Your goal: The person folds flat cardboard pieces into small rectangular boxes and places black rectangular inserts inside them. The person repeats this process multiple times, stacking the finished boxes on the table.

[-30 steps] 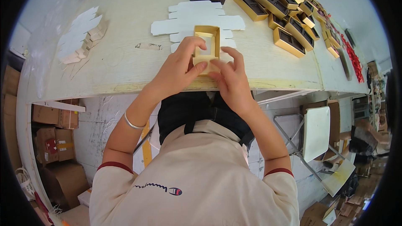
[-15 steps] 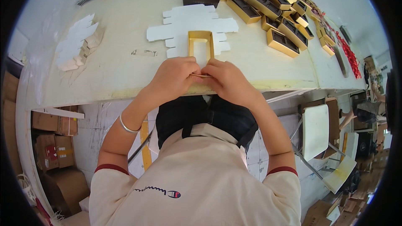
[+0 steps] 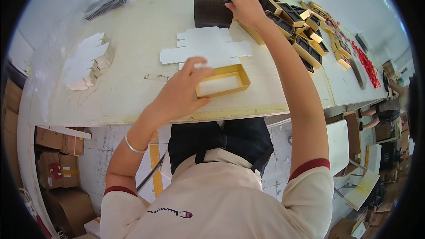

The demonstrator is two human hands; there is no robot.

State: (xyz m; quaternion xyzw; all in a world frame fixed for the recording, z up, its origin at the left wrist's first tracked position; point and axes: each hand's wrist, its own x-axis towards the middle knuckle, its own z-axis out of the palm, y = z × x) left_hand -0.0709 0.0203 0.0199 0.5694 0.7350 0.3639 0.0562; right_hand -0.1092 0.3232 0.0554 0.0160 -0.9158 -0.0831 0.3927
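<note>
My left hand (image 3: 179,86) closes around the left end of an open gold box (image 3: 245,79), thumb along its near side; the raised fingers are a little blurred. The box is a shallow rectangular frame with a pale bottom, lying at a slight slant near the table's front edge. At the back, my right hand (image 3: 248,8) pinches the right upper edge of a stack of dark brown inserts (image 3: 211,12). How many it grips is hidden. Between the hands lies a pile of flat white box blanks (image 3: 206,44) with flaps on their sides.
Gold boxes with dark inserts (image 3: 307,53) are heaped at the back right, beside red ribbon pieces (image 3: 365,62). More white blanks (image 3: 86,64) stand at the left, and dark sheets in plastic (image 3: 110,3) lie behind them. Cartons (image 3: 57,168) sit under the table.
My right hand has left the gold box's near end and reached back to the dark inserts. The box has turned from lengthwise to nearly crosswise in my left hand.
</note>
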